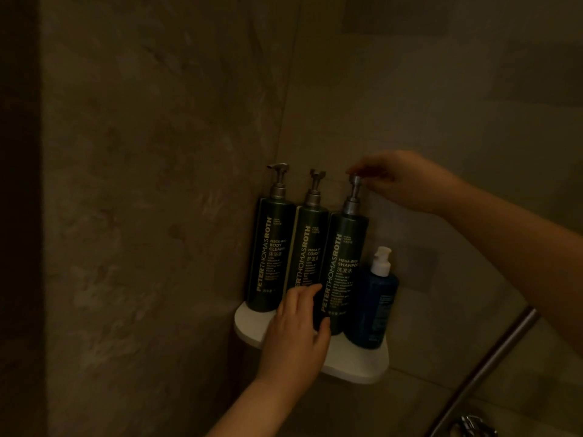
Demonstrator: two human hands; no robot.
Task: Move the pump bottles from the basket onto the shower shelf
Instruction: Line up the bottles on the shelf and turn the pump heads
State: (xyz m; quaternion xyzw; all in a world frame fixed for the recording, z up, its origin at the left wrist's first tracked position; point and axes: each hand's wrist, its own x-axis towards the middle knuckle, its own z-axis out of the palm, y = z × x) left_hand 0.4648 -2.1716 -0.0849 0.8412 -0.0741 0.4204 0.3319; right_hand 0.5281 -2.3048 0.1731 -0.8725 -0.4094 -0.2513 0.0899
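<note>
Three tall dark green pump bottles stand upright in a row on the white corner shelf (pixel 356 364): the body cleanser bottle (pixel 271 257) at left, the conditioner bottle (pixel 307 250) in the middle, the shampoo bottle (pixel 345 263) at right. My right hand (pixel 407 181) pinches the shampoo bottle's pump head from above. My left hand (pixel 296 335) wraps the lower part of the same bottle, covering the conditioner bottle's base. The basket is out of view.
A shorter blue bottle with a white pump (pixel 375 304) stands on the shelf to the right of the shampoo bottle. Stone-tiled walls meet in the corner behind. A slanted metal bar (pixel 485 370) and a chrome fitting (pixel 473 425) sit at lower right.
</note>
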